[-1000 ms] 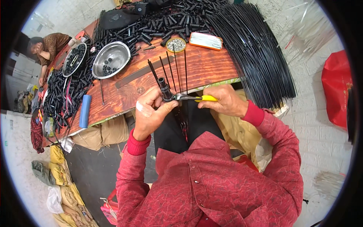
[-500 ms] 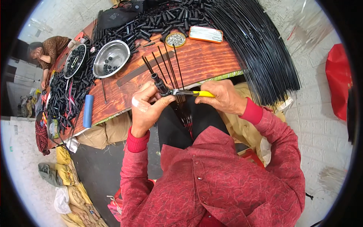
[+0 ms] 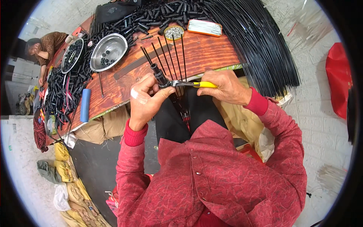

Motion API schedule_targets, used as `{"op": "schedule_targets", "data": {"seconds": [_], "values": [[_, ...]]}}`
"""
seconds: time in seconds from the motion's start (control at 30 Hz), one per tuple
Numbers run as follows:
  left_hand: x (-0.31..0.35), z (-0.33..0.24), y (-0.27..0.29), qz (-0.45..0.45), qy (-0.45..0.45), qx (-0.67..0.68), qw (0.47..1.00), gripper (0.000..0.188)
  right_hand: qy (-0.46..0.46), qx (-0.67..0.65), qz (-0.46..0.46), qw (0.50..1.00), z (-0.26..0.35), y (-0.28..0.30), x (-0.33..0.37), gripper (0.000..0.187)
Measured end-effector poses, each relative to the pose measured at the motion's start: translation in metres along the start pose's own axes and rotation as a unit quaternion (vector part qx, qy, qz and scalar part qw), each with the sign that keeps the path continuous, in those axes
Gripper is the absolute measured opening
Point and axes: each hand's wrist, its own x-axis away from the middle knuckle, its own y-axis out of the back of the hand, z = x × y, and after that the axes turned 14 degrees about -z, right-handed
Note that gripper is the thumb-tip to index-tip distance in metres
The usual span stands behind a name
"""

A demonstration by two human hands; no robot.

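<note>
My left hand (image 3: 145,99) is closed around a black stepped plastic tube (image 3: 160,76), which tilts up and away from me. A white patch covers the back of that hand near the thumb. With my right hand (image 3: 228,89) I grip yellow-handled pliers (image 3: 206,85), and their jaws reach the tube's lower end beside my left thumb. What sits between the jaws is too small to make out. Several thin black rods (image 3: 176,58) fan upward from my lap behind the tools; whether they join the tube is hidden.
On the wooden table (image 3: 204,53) stand a metal bowl (image 3: 118,42) of small black parts, a round dish (image 3: 174,31) of metal bits and an orange-rimmed tray (image 3: 205,27). Black rods (image 3: 261,49) pile up at right. A blue cylinder (image 3: 86,105) lies left. A person (image 3: 51,45) leans at the far left.
My right hand and the pliers have risen slightly, and the pliers lie a little differently against the tube. The left hand keeps its hold. The whole view has shifted a little.
</note>
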Motion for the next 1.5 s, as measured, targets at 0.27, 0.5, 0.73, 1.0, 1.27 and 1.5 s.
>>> {"op": "schedule_targets", "data": {"seconds": [0.27, 0.5, 0.73, 1.0, 1.27, 1.5], "values": [[0.0, 0.0, -0.002, 0.007, 0.018, 0.01, 1.0, 0.027, -0.043, -0.045, 0.058, 0.996, 0.001, 0.012, -0.008, 0.026], [-0.004, -0.011, -0.004, 0.009, 0.009, -0.003, 1.0, 0.023, -0.012, 0.018, 0.066, 0.998, 0.0, 0.022, -0.016, 0.029], [-0.004, -0.008, -0.003, 0.02, 0.004, -0.003, 1.0, 0.023, 0.022, 0.041, 0.078, 0.996, -0.001, 0.028, -0.025, 0.034], [0.003, 0.005, -0.004, 0.003, 0.018, 0.063, 0.998, 0.022, 0.01, -0.007, 0.024, 1.0, -0.012, 0.001, -0.01, 0.03], [0.002, 0.001, 0.001, -0.007, -0.026, 0.028, 0.999, 0.023, 0.02, 0.011, -0.023, 0.999, -0.018, -0.017, -0.006, 0.032], [0.004, -0.012, 0.003, -0.016, -0.053, 0.037, 0.998, 0.026, 0.024, -0.005, -0.024, 0.999, -0.017, -0.018, -0.009, 0.032]]}}
